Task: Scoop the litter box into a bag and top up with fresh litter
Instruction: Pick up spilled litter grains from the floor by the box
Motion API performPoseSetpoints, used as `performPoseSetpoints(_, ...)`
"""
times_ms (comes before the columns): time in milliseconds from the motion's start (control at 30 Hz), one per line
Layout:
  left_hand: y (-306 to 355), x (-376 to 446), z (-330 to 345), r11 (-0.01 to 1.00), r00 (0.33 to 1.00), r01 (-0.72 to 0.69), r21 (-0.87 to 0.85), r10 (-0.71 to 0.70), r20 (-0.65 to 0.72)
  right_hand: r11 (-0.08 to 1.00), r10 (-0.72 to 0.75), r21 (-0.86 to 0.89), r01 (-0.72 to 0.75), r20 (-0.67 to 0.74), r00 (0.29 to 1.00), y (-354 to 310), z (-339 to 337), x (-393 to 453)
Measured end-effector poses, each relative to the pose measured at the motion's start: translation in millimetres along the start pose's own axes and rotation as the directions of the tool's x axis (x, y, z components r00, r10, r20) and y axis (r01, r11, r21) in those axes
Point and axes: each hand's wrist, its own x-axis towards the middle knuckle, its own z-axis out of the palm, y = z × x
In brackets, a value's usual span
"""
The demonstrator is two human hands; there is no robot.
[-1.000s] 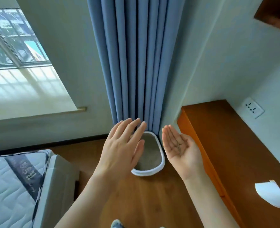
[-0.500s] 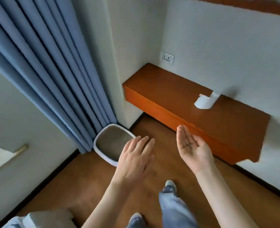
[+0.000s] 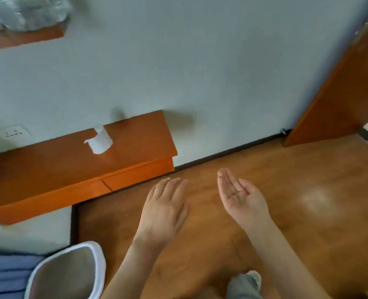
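Your right hand: palm up, fingers straight and together, a few dark specks on the palm (prob. litter grains, too small to confirm). Nothing gripped. Your left hand: palm down, fingers extended and relaxed, nothing held. Both hang over bare floor, apart from each other, touching nothing.

Outward from the fingers: cabinet lies ahead-left of your L fingertips, w/ a white paper roll on top and a socket on the wall past it. Door ahead-right of your R fingers. Shelf w/ a plastic-wrapped item far ahead-left, blurred.

Litter box: behind and left of your L wrist, on the floor, beside the curtain. White rim, grey litter inside. No scoop, bag or fresh litter in view.

Assessment, handling: box looks rigid plastic, shallow; loaded w/ litter it is likely fairly heavy and contents will shift or spill if tilted. If you must move it, take it by the rim at opposite sides, both hands, keep level. Smooth rim may be slippery. Scooping not started; tools need locating first.
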Motion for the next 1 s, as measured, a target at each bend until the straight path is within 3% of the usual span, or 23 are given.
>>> performPoseSetpoints(200, 147.4, 124.6, 66.5, 0.954, 0.952, -0.286, -0.085, 0.293, 0.086, 0.956, -0.255, 0.134, 0.262, -0.069, 0.964, -184.7, -40.4, -40.7)
performPoseSetpoints(367, 286.0, 209.0, 115.9, 0.845, 0.859, -0.476, -0.242, 0.506, 0.077, 0.817, -0.473, 0.302, 0.491, -0.133, 0.871, -322.7, -78.8, -86.0)
performPoseSetpoints(733, 431.8, 379.1, 216.2, 0.584, 0.612, -0.733, -0.348, 0.79, 0.038, 0.63, -0.596, 0.412, 0.659, -0.288, 0.75, -500.5, -91.5, -43.9)
performPoseSetpoints(833, 460.0, 444.1, 250.7, 0.544, 0.579, -0.755, -0.366, 0.815, 0.019, 0.575, -0.618, 0.424, 0.7, -0.335, 0.711, -555.6, -85.6, -14.9)
performPoseSetpoints(1000, 517.5, 563.7, 280.0, 0.43, 0.473, -0.822, -0.373, 0.881, -0.025, 0.377, -0.664, 0.518, 0.768, -0.427, 0.614, -644.2, -61.7, 12.6)
